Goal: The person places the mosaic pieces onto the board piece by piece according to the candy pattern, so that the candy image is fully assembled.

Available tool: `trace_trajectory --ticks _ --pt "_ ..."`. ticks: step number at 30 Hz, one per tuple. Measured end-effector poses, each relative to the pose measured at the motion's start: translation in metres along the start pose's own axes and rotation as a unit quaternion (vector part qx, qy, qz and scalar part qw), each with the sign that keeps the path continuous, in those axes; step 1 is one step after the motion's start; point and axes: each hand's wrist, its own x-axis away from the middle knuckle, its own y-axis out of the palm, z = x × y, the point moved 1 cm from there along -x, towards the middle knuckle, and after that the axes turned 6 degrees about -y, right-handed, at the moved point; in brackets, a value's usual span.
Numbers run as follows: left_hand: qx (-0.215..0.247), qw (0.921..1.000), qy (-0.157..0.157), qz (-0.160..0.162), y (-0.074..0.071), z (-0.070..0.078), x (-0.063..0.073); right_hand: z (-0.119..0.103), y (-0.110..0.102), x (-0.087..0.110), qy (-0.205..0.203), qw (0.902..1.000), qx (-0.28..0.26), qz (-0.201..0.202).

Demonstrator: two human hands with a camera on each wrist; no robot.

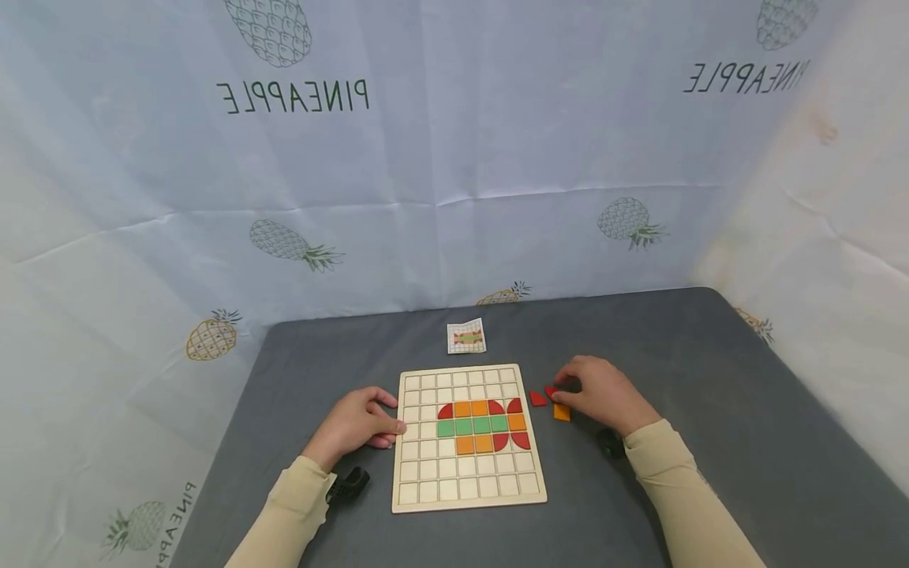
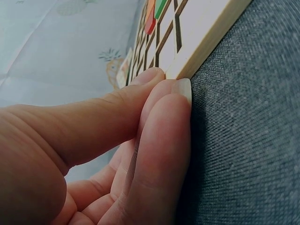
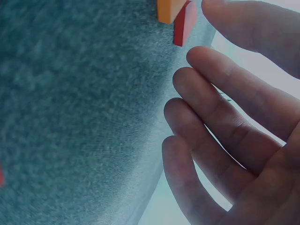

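Note:
A square-grid wooden board (image 1: 429,493) lies on the table, holding green squares (image 1: 464,426), orange squares (image 1: 465,446) and red quarter-round pieces (image 1: 521,440). At its left edge, my left hand (image 1: 357,422) pinches the rim between thumb (image 2: 147,77) and index finger. To the board's right, my right hand (image 1: 600,390) hovers over loose pieces with fingers relaxed and apart. Its thumb and index finger are close to a red piece (image 3: 185,23) and an orange square (image 3: 168,10). Another red quarter-round piece (image 1: 537,398) lies between that hand and the board.
A small printed pattern card (image 1: 466,338) lies behind the board on the dark grey table (image 1: 341,347). A pineapple-print cloth (image 1: 440,158) hangs behind the table and along its sides. Black wrist straps (image 1: 348,484) sit at both sleeves.

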Motion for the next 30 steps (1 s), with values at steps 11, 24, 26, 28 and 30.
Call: trace_trajectory --ticks 11,24,26,28,30 --pt "0.003 1.0 0.002 0.0 0.0001 0.0007 0.0011 0.0003 0.0062 -0.0034 0.008 0.9999 0.005 -0.012" --pt "0.005 1.0 0.003 0.001 0.0001 0.0003 0.0002 0.0002 0.0093 -0.0057 0.002 0.9999 0.015 -0.003" --pt "0.004 1.0 0.002 0.001 0.0001 0.0002 0.0002 0.0015 0.0086 -0.0058 0.002 0.9998 0.02 -0.003" --pt "0.004 1.0 0.001 0.001 -0.0001 0.0 0.0001 0.0027 0.0075 -0.0054 0.001 0.9998 0.021 -0.001" --pt "0.004 1.0 0.001 0.001 -0.0002 -0.0001 0.0001 0.0041 0.0065 -0.0049 0.002 0.9998 0.02 0.0"
